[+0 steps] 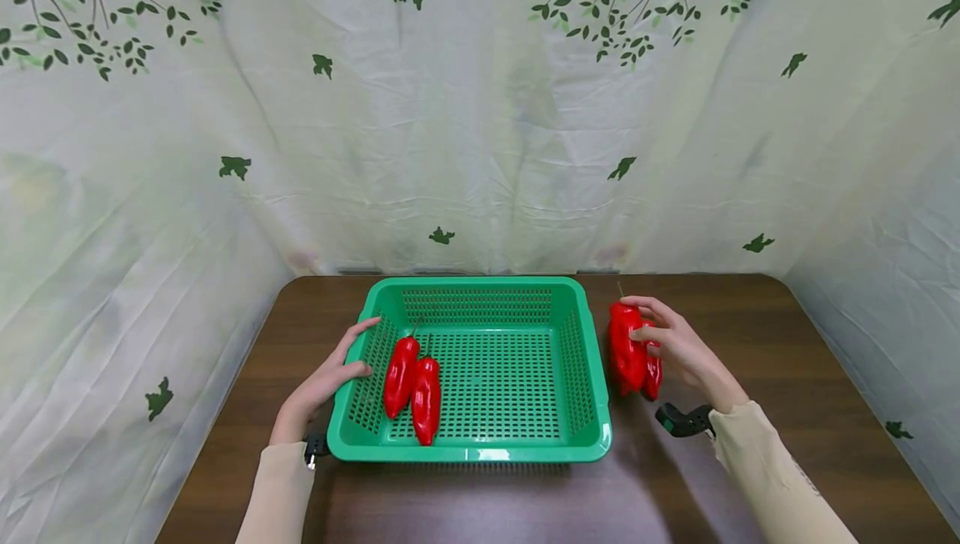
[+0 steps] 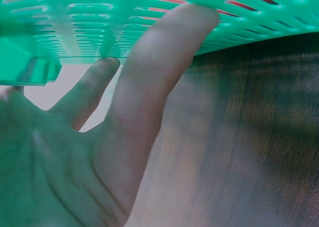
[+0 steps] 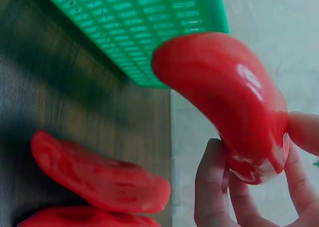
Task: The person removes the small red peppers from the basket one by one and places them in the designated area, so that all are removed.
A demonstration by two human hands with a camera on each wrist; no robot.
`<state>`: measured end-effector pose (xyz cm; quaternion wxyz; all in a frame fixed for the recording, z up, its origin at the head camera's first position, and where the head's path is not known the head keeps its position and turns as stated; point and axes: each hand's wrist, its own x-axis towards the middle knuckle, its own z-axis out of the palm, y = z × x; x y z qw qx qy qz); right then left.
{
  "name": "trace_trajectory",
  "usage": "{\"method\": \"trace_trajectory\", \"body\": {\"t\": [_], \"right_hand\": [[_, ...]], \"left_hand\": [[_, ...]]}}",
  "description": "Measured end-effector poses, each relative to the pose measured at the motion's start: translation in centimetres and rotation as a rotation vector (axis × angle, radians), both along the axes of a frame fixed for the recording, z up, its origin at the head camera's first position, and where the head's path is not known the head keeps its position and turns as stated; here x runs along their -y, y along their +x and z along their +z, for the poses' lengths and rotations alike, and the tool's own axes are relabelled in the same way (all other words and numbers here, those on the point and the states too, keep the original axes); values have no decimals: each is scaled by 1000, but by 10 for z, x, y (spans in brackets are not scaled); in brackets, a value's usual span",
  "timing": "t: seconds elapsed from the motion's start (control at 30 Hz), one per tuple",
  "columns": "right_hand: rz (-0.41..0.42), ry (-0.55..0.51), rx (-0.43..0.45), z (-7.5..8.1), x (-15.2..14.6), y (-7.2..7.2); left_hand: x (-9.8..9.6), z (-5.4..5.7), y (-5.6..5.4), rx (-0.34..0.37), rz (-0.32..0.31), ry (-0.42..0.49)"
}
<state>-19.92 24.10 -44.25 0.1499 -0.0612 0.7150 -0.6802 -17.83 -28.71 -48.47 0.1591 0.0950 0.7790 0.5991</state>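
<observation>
My left hand [image 1: 322,381] rests at the left side of a green plastic basket [image 1: 480,453], fingers spread and fairly straight. In the left wrist view its thumb [image 2: 149,77] lies against the slotted basket wall. Inside the basket, toward the left, lie two glossy red peppers [image 1: 401,377] with thin stems. Right of the basket, my right hand [image 1: 678,348] pinches another red pepper [image 3: 224,87] near its broad end between thumb and fingers. Two more red peppers [image 3: 99,172] show below it on the table in the right wrist view, partly hidden by the hand in the head view.
The dark wooden table [image 1: 765,344] ends at a pale curtain [image 1: 480,136] printed with leaves, behind and at both sides. The basket's raised right wall [image 1: 596,361] stands between the held pepper and the basket floor. A black wrist strap [image 1: 682,421] is on the right wrist.
</observation>
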Motion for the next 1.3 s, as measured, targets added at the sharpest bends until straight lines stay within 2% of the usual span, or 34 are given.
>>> {"method": "trace_trajectory", "body": {"t": [0.77,1.3], "right_hand": [[-36,7,-43,-10,-30,2],[-85,-34,-63,-20,-50,5]], "left_hand": [[-2,2,2,-3,7,-21],[-4,4,5,-9,10,-14]]}}
